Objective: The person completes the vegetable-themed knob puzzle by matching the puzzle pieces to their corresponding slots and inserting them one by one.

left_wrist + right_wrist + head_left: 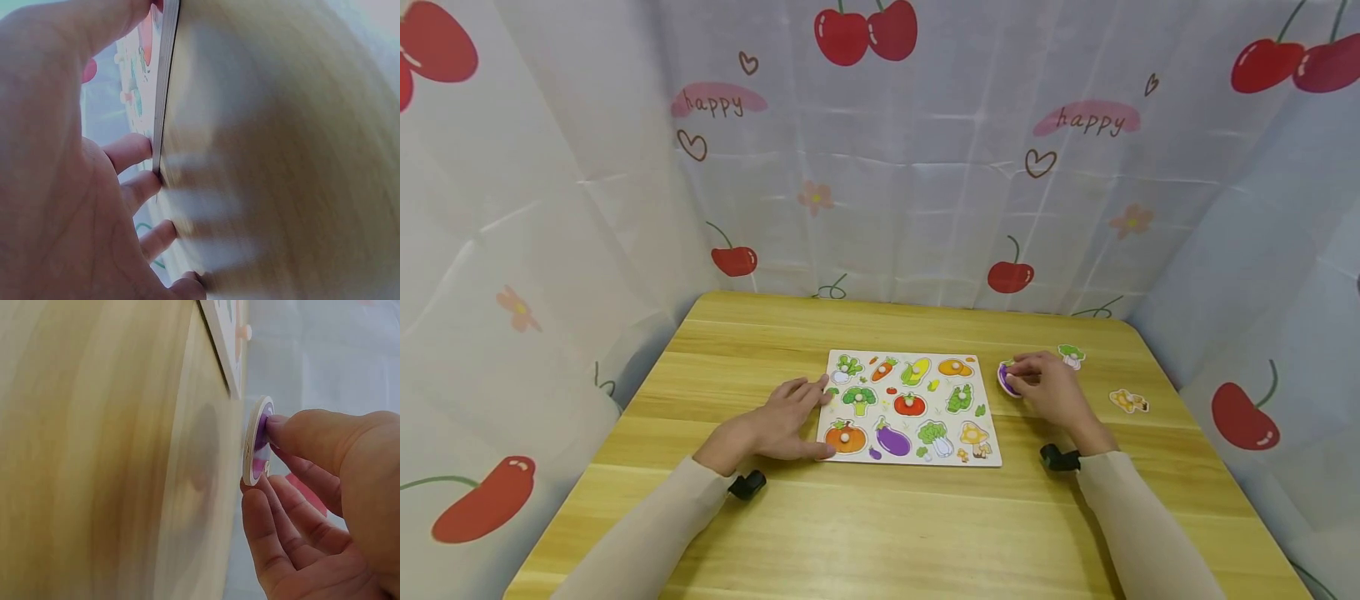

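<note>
A white puzzle board (936, 408) printed with vegetables lies flat on the table. My left hand (786, 421) rests at its left edge, fingers spread, with the thumb near the pumpkin (846, 437). In the left wrist view, some fingertips (130, 152) touch the board's side and others reach the tabletop. To the right of the board, my right hand (1056, 392) pinches a purple eggplant puzzle piece (259, 434) between thumb and fingers. That piece is tilted on edge and held above the table in the right wrist view.
Beyond my right hand lies a leafy green vegetable piece (1071, 357). A yellow mushroom piece (1129, 401) lies farther right. The wooden table (880, 533) meets cherry-printed curtains (910, 233) at the back and sides. Small knobs stand up from several board pieces.
</note>
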Tool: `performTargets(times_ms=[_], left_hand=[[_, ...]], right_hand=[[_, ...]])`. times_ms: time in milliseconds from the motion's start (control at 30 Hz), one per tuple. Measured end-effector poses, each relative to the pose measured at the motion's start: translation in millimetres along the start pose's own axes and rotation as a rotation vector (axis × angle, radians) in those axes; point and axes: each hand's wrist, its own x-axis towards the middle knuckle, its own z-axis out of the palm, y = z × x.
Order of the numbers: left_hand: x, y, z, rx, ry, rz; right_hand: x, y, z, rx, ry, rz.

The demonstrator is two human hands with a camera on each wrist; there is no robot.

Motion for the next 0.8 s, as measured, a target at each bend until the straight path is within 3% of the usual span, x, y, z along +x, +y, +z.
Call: performTargets(times_ms=[800], left_hand=[[-0.3,0.7,-0.6,-0.017,-0.004,-0.012]], right_hand=[[-6.3,-42,5,0.015,-0.033,-0.109]])
